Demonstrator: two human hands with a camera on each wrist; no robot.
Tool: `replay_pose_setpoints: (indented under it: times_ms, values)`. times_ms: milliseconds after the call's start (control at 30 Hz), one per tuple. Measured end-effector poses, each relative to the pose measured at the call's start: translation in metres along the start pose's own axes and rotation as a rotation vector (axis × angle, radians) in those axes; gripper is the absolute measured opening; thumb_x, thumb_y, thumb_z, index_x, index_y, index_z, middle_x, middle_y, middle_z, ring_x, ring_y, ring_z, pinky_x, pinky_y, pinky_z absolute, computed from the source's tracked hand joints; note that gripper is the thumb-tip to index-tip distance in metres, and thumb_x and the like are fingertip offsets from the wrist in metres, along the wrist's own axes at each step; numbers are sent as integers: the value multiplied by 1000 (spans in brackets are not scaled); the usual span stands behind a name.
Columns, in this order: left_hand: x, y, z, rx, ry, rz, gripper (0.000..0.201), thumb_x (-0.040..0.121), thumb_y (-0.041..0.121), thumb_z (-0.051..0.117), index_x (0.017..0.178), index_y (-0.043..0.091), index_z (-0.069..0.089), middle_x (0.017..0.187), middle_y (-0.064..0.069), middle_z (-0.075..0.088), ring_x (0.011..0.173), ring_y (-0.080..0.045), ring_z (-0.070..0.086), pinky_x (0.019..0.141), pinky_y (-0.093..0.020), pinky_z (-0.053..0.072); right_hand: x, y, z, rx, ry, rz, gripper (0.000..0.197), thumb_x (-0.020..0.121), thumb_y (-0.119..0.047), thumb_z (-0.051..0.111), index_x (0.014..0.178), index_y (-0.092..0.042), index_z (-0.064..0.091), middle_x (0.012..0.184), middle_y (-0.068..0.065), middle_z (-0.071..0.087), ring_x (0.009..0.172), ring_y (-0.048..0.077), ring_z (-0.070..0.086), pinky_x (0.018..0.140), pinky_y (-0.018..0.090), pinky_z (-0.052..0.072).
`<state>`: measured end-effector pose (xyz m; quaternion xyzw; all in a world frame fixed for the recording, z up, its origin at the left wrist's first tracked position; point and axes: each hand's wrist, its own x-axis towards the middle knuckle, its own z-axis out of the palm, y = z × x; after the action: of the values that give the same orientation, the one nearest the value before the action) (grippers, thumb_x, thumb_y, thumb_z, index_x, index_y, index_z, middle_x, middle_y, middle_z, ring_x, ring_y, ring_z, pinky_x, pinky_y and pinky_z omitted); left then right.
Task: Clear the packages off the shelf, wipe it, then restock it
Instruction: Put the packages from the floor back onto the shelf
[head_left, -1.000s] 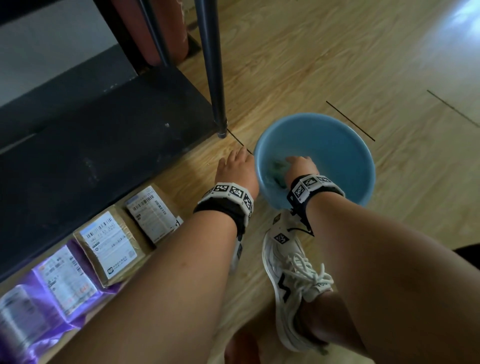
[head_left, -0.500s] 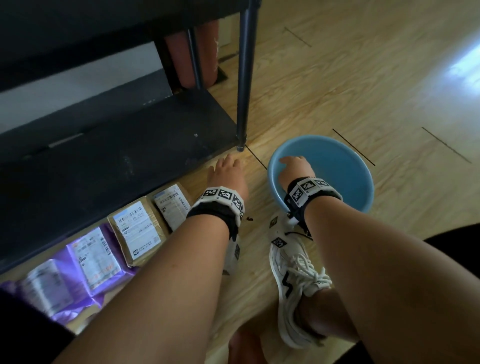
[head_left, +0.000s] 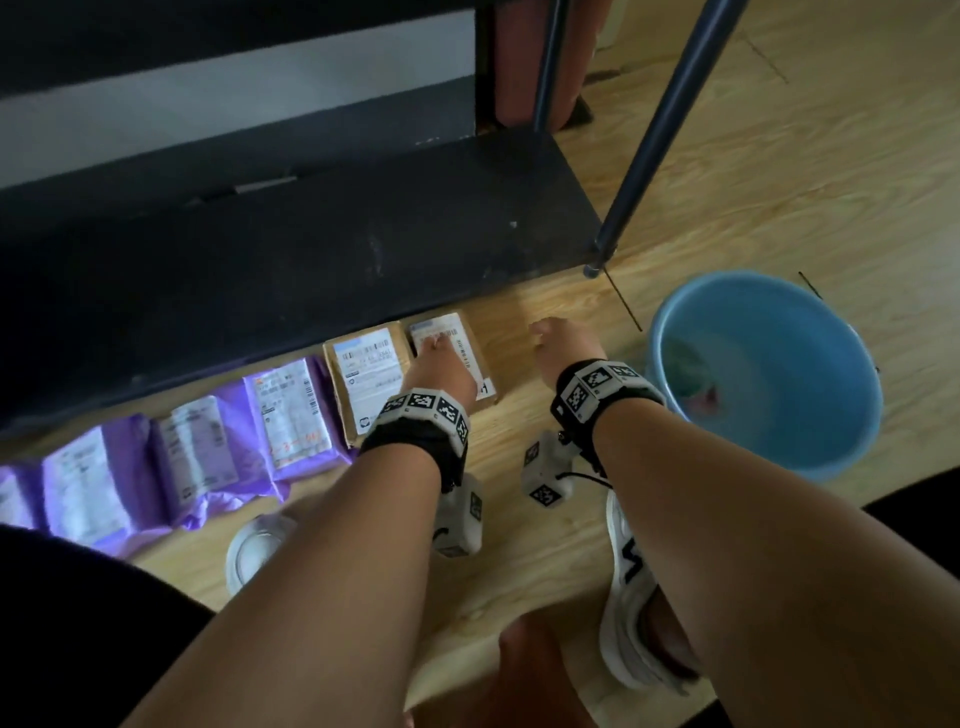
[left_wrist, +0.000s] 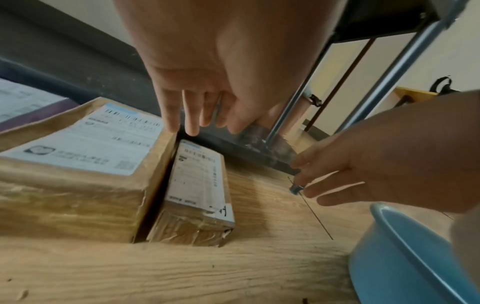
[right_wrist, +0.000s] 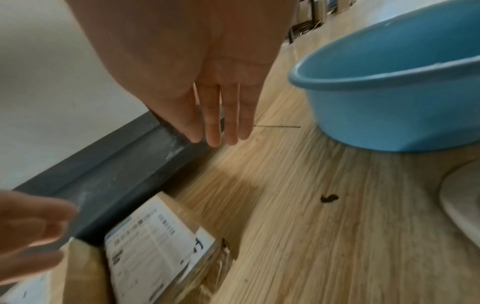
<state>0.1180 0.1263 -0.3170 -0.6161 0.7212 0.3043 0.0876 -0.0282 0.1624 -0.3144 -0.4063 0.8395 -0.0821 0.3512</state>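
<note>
The bare black bottom shelf (head_left: 270, 270) runs across the head view. Along its front edge on the wood floor lie several packages: purple mailers (head_left: 208, 447), a wide brown box (head_left: 366, 376) and a narrow brown box (head_left: 470, 351) (left_wrist: 200, 185) (right_wrist: 153, 246). My left hand (head_left: 441, 358) (left_wrist: 197, 121) hovers over the narrow box with straight fingers, empty. My right hand (head_left: 558, 340) (right_wrist: 221, 131) hangs open above the floor, just right of that box, holding nothing. The cloth (head_left: 688, 371) lies in the blue basin (head_left: 841, 447).
A metal shelf post (head_left: 649, 150) comes down to the floor between the boxes and the basin (right_wrist: 389, 98). My white shoes (head_left: 639, 587) stand close behind my arms. A small dark speck (right_wrist: 328, 198) lies on the floor.
My right hand has come out of the basin and left the cloth there. Both hands have moved left to the narrow brown box, and my head has turned left too.
</note>
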Motion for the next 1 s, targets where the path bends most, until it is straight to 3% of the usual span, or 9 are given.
replay_pose_setpoints:
  times_ms: [67, 200, 400, 467, 533, 600, 733, 900, 1000]
  values:
    - [8, -5, 5, -32, -30, -11, 46, 95, 5, 36, 141, 5, 38, 141, -15, 43, 118, -32, 54, 88, -36, 46, 8, -8, 13, -22, -44, -1, 52, 93, -6, 44, 141, -26, 46, 133, 4, 57, 105, 20, 59, 70, 24, 44]
    - [26, -9, 16, -69, -92, -46, 47, 95, 6, 36, 142, 2, 35, 141, -19, 43, 122, -32, 52, 96, -36, 46, 24, -21, 31, -145, -141, -54, 41, 97, -9, 41, 136, -14, 51, 132, 9, 57, 115, 25, 59, 90, 33, 52]
    - [44, -10, 21, -113, -179, -145, 56, 93, -1, 37, 147, -3, 22, 147, -22, 35, 127, -33, 48, 101, -41, 47, 36, -24, 40, -203, -189, -111, 38, 98, -9, 38, 130, -9, 57, 130, 12, 60, 117, 27, 58, 95, 33, 48]
    - [47, -9, 22, -140, -188, -179, 58, 92, -1, 39, 148, -1, 20, 148, -20, 34, 128, -33, 47, 101, -42, 47, 39, -24, 42, -202, -216, -91, 36, 99, -12, 38, 128, -10, 58, 127, 11, 61, 112, 26, 60, 90, 32, 49]
    - [48, -9, 22, -138, -199, -190, 58, 92, -1, 40, 147, -3, 21, 145, -21, 37, 127, -33, 48, 100, -41, 48, 41, -24, 47, -201, -242, -56, 30, 100, -15, 40, 119, -7, 61, 115, 11, 65, 95, 23, 61, 74, 28, 50]
    - [51, -8, 22, -118, -190, -200, 55, 93, 1, 40, 145, -4, 24, 142, -22, 42, 125, -33, 50, 99, -39, 49, 43, -23, 52, -206, -265, -25, 25, 99, -14, 42, 111, -5, 62, 103, 10, 66, 81, 20, 57, 59, 23, 44]
    - [52, -6, 24, -73, -239, -222, 46, 98, 5, 37, 142, -6, 31, 140, -19, 46, 125, -31, 51, 101, -36, 47, 44, -18, 58, -173, -289, 13, 26, 95, -7, 44, 111, -7, 63, 95, 6, 61, 82, 21, 56, 70, 28, 46]
    - [49, -4, 22, -39, -259, -190, 36, 98, 6, 38, 131, -5, 49, 128, -18, 57, 115, -31, 58, 92, -34, 48, 40, -12, 50, -130, -252, 35, 28, 91, -4, 47, 115, -9, 61, 106, 8, 66, 82, 21, 58, 69, 28, 46]
    - [38, 0, 11, -43, -162, -139, 33, 97, 6, 41, 125, -4, 54, 126, -19, 59, 115, -32, 58, 93, -35, 47, 34, -14, 36, -57, -202, 65, 32, 89, -7, 51, 120, -11, 56, 97, 2, 63, 83, 19, 58, 70, 29, 48]
